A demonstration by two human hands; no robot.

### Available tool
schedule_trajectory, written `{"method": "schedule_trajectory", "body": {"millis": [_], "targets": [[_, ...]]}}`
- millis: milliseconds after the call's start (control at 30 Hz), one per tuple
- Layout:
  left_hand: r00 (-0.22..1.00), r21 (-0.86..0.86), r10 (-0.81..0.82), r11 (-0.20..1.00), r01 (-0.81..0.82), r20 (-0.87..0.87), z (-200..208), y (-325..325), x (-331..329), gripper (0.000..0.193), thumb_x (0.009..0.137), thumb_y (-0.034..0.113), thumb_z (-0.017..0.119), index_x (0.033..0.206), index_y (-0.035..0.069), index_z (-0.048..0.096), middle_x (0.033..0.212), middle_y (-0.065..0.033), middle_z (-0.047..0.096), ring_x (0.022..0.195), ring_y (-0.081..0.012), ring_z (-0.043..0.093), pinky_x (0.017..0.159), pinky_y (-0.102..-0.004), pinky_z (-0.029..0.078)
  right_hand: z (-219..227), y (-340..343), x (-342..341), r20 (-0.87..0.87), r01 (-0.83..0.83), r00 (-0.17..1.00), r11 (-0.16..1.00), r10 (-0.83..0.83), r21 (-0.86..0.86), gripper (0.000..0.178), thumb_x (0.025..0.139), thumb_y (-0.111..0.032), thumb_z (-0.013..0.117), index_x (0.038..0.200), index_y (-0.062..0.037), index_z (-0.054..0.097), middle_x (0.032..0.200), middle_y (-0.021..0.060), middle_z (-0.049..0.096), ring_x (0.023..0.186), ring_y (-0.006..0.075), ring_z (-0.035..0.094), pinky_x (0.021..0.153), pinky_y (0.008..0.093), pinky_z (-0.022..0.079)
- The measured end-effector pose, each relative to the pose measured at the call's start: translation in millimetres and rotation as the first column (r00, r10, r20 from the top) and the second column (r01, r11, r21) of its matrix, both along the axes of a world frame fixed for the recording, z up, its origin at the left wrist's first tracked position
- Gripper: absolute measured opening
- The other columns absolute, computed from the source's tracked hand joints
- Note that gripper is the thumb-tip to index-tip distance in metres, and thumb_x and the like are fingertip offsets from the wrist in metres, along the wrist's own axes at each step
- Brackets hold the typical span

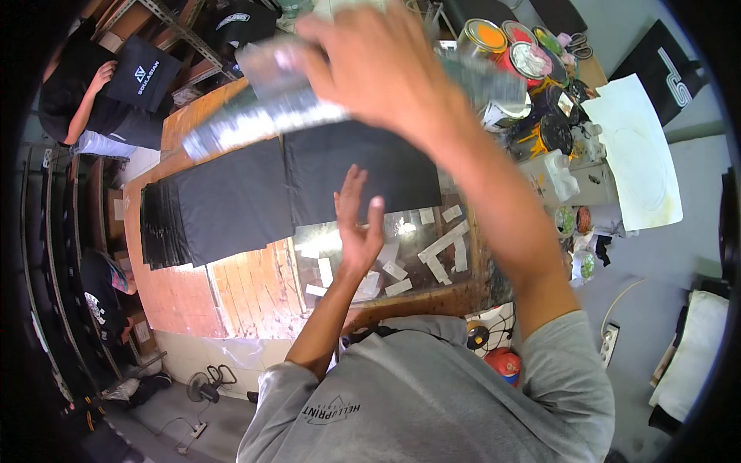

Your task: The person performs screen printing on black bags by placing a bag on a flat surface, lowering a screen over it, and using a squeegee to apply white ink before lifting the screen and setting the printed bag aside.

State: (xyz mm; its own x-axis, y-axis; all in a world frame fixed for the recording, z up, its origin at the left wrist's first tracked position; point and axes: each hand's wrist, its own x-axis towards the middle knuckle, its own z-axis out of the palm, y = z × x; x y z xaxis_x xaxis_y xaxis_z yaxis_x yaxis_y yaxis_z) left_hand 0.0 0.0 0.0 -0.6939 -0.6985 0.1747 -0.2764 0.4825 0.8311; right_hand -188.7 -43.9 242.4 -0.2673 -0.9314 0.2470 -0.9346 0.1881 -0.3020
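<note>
From the head view, your right hand [378,65] is raised high, its fingers closed on a blurred, clear shiny plastic sheet [262,116] above the bench [255,293]. Your left hand [356,224] hovers with fingers spread and empty over the flat black square fabric piece [359,174], beside a stack of black fabric pieces [216,204].

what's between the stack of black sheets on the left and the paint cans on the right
In the head view, a single black sheet lies between the stack of black sheets and the paint cans, with the blurred right hand raised above it.
</note>
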Motion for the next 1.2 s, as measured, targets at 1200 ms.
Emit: {"method": "schedule_trajectory", "body": {"millis": [1200], "targets": [[0.787,0.978,0.583,-0.088,-0.188,0.203,-26.2,31.1,65.0,0.064,0.097,0.041,0.069,0.142,0.004,0.042,0.126,-0.0155,0.043,0.131,-0.0353,0.046,0.110,-0.0607,0.037,-293.6,-75.2,-54.3,-0.185,0.127,0.973,0.989,-0.138,-0.074,0.063,0.087,0.001,0.064,0.145,-0.0215,0.055,0.101,0.0071,0.059,0.106,0.0265,0.058,0.108,0.0653,0.029]]}}
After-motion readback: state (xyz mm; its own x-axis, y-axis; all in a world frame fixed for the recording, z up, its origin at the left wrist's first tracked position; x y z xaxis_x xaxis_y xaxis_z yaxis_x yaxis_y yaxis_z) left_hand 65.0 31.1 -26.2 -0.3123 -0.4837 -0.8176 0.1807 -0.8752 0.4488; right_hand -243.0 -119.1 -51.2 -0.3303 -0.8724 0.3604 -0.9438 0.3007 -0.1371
